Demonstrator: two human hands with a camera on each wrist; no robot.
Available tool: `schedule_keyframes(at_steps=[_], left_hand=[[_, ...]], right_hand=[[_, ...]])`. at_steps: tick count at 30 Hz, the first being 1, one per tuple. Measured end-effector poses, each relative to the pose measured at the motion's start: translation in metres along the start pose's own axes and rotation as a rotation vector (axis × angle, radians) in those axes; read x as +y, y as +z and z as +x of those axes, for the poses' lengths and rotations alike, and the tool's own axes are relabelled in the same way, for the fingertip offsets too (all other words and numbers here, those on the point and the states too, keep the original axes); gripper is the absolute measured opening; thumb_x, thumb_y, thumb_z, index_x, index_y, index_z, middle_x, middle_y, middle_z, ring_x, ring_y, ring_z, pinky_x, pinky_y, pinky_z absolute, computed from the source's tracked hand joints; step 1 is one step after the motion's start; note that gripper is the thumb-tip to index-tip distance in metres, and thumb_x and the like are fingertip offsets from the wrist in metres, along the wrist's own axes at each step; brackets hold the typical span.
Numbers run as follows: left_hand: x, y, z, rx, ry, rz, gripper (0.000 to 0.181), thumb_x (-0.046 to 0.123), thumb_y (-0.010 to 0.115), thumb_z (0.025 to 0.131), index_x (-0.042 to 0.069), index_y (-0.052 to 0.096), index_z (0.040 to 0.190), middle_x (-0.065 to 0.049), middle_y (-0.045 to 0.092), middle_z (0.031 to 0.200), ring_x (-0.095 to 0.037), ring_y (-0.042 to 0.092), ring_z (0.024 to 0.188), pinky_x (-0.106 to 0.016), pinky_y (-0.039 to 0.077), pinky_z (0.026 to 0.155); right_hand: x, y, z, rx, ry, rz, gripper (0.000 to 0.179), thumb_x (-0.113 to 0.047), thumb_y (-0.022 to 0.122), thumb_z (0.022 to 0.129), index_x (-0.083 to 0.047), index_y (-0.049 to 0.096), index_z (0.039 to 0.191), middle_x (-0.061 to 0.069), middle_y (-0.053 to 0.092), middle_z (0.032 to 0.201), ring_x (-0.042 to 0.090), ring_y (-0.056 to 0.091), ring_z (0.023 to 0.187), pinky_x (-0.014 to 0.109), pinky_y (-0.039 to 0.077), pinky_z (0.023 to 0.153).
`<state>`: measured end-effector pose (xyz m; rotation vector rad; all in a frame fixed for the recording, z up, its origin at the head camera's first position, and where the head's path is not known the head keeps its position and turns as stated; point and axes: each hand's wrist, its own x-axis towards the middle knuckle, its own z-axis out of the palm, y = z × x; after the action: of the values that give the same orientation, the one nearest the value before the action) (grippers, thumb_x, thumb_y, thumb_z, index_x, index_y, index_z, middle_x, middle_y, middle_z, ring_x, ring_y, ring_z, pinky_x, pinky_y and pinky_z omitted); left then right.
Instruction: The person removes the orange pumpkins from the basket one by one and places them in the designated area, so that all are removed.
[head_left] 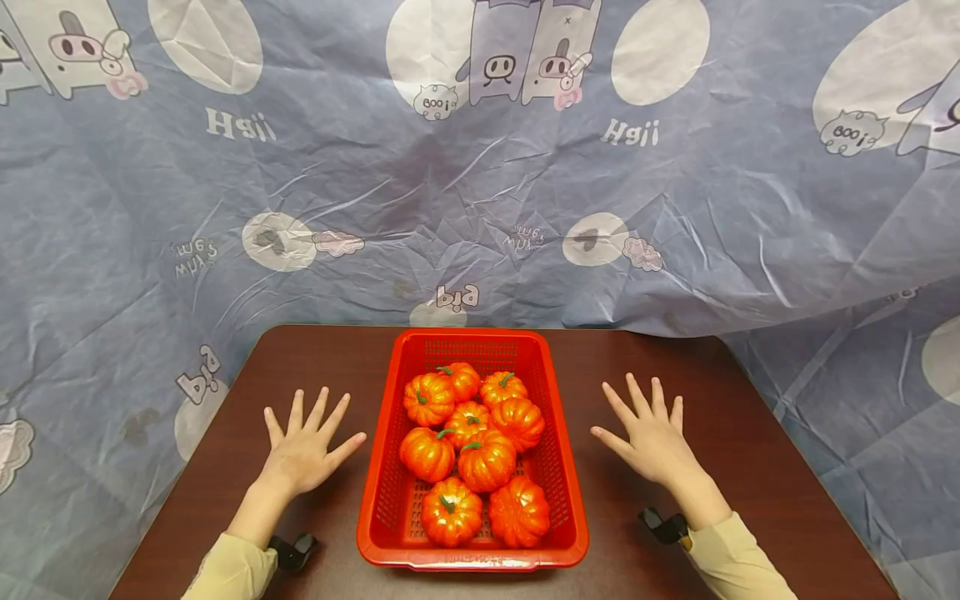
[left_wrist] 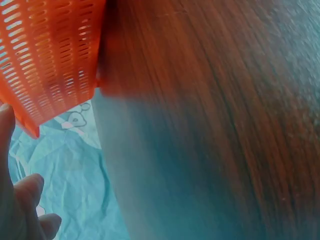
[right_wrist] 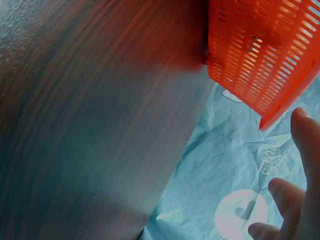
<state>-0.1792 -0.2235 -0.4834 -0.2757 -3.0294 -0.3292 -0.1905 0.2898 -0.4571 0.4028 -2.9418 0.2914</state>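
Note:
A red plastic basket with slotted walls sits on the dark wooden table, holding several small orange pumpkins with green stems. To the left of the basket, my left hand is spread with its fingers straight, apart from the rim. On the other side my right hand is spread likewise, holding nothing. Each wrist view shows the basket's outer wall with a few fingertips near the frame's edge; in the right wrist view the fingers appear at the lower right.
The brown table has its far edge against a hanging grey-blue cloth printed with cartoon pigs. Dark straps with a small device sit at both wrists, below pale yellow sleeves.

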Motion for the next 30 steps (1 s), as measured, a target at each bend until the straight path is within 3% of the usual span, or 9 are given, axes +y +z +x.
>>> schedule_keyframes(at_steps=[9,20,26,30], left_hand=[[0.005,-0.004,-0.003,0.025,0.009,-0.148,0.075,0.064,0.040,0.090,0.021,0.024,0.150,-0.019,0.017,0.153,-0.048,-0.007,0.137,-0.066,-0.025,0.093],[0.018,-0.008,-0.009,0.035,0.046,-0.347,0.068,0.055,0.043,0.094,0.027,0.019,0.151,-0.013,0.017,0.154,-0.045,-0.005,0.138,-0.070,-0.014,0.097],[0.021,-0.006,-0.011,0.045,0.057,-0.456,0.065,0.050,0.046,0.095,0.024,0.024,0.150,-0.010,0.023,0.153,-0.042,0.005,0.139,-0.073,0.001,0.098],[0.024,-0.003,-0.013,0.045,0.058,-0.558,0.063,0.046,0.045,0.096,0.015,0.028,0.149,-0.011,0.030,0.150,-0.039,0.017,0.138,-0.066,0.013,0.104]], right_hand=[[-0.012,-0.008,0.004,0.047,-0.047,0.006,0.075,-0.060,0.051,0.088,-0.025,0.027,0.149,0.021,0.017,0.152,0.048,-0.002,0.137,0.070,-0.006,0.100],[-0.035,-0.022,0.007,0.094,-0.111,0.050,0.073,-0.056,0.056,0.087,-0.024,0.032,0.148,0.021,0.024,0.150,0.048,0.005,0.137,0.069,0.001,0.102],[-0.050,-0.031,0.008,0.072,-0.146,0.114,0.073,-0.054,0.056,0.088,-0.025,0.030,0.148,0.019,0.023,0.151,0.048,0.008,0.137,0.067,0.002,0.104],[-0.062,-0.038,0.008,0.059,-0.168,0.152,0.072,-0.053,0.056,0.088,-0.026,0.029,0.149,0.016,0.023,0.152,0.043,0.009,0.138,0.065,0.004,0.105]])
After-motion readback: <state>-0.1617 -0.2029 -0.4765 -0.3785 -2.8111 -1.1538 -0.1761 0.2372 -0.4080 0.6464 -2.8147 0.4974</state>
